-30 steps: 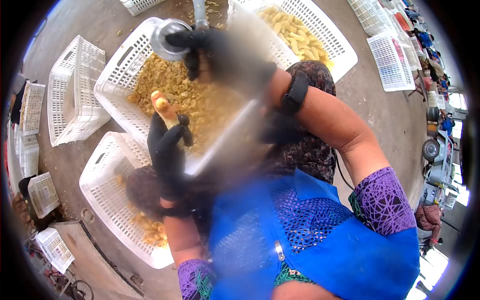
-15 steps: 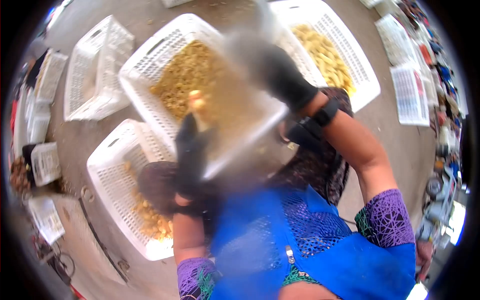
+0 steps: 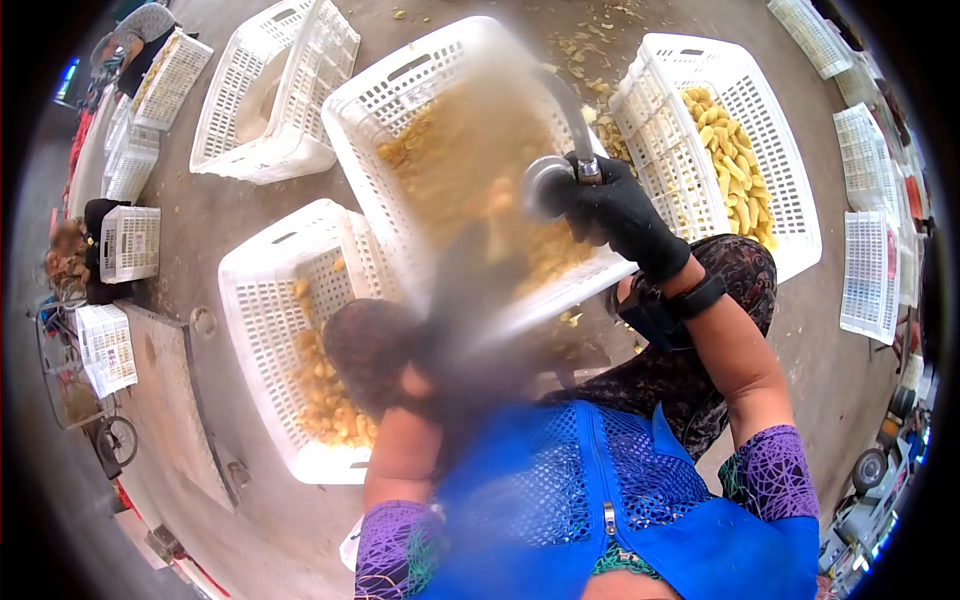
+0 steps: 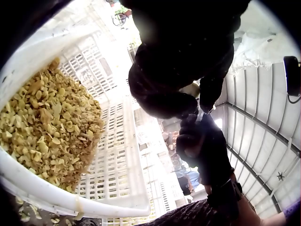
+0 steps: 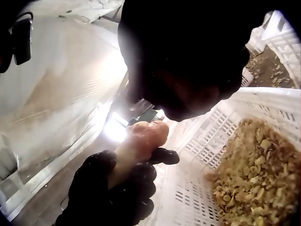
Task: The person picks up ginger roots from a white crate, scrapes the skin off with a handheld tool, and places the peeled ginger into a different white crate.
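My left hand [image 3: 470, 285], in a black glove and blurred in the head view, grips a knobby pale root [image 5: 148, 134]. Its top end, pinkish and lumpy, sticks out above the fingers in the right wrist view. My right hand [image 3: 625, 215], also black-gloved, holds a round shiny metal tool [image 3: 547, 187] with a grey curved tube [image 3: 572, 115] rising from it. The disc is close beside the root's top. Both hands are over a white slatted crate [image 3: 365, 170] with a heap of yellow-brown shavings [image 4: 51, 122].
At the right stands a white crate [image 3: 655, 130] with long peeled yellow pieces [image 3: 735, 165]. Another crate [image 3: 250, 300], at the lower left, contains rough yellow-brown pieces [image 3: 325, 385]. A further white crate [image 3: 235, 110] stands behind it. Shavings [image 3: 590, 45] litter the floor.
The head view has swung, carrying the crates rightward in the picture. My right hand has brought the metal tool from above the root down to its right side. The left hand still holds the root.
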`<move>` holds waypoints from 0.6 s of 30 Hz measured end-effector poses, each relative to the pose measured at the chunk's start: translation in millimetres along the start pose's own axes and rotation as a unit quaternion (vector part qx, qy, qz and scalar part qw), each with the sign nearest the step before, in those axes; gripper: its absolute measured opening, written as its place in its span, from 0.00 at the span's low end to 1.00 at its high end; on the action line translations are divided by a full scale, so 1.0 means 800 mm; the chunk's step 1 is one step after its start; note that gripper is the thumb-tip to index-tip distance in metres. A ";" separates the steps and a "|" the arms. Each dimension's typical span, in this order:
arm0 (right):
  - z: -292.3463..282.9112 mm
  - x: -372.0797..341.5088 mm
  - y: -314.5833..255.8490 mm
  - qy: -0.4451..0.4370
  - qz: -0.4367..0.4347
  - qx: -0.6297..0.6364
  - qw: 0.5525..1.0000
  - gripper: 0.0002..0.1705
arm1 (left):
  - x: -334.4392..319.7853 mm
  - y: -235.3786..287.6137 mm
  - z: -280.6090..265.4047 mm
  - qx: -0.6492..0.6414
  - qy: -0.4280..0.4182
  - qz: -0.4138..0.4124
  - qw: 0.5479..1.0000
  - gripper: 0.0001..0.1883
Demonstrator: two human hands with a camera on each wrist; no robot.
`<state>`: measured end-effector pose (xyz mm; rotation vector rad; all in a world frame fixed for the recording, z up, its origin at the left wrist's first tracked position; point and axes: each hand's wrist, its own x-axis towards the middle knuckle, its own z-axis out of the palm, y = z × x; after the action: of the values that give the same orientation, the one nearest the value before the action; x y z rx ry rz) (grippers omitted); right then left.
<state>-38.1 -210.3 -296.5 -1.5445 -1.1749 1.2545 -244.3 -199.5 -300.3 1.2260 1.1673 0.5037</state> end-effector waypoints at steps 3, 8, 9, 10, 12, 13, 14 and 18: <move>0.025 -0.007 -0.012 0.006 0.053 0.011 0.999 0.12 | 0.019 -0.051 -0.008 0.033 -0.035 0.126 0.991 0.15; 0.044 -0.003 0.000 -0.016 -0.004 0.054 0.998 0.12 | 0.012 -0.067 -0.005 -0.025 -0.075 0.079 0.994 0.19; 0.046 0.002 0.006 -0.014 0.018 0.044 0.999 0.13 | 0.015 -0.083 -0.006 -0.029 -0.075 0.088 0.993 0.20; 0.046 0.005 0.009 -0.015 0.018 0.044 0.999 0.13 | 0.014 -0.082 -0.006 -0.033 -0.077 0.097 0.992 0.21; 0.041 0.012 0.018 -0.004 0.009 0.014 1.000 0.13 | 0.012 -0.078 -0.004 -0.032 -0.078 0.109 0.990 0.22; 0.026 0.031 0.047 -0.004 0.005 0.015 1.000 0.13 | 0.003 -0.042 0.000 -0.006 -0.048 0.014 0.999 0.22; 0.002 0.060 0.094 0.060 -0.117 -0.085 0.988 0.12 | -0.003 -0.021 0.001 0.019 -0.015 -0.081 0.996 0.22; -0.001 0.049 0.071 0.133 -0.026 -0.012 0.991 0.10 | -0.013 -0.032 -0.015 0.212 -0.017 0.064 0.975 0.22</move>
<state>-25.1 -185.7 -359.7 -1.6312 -1.0522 0.9685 -265.6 -210.7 -318.0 1.6787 1.2086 0.3340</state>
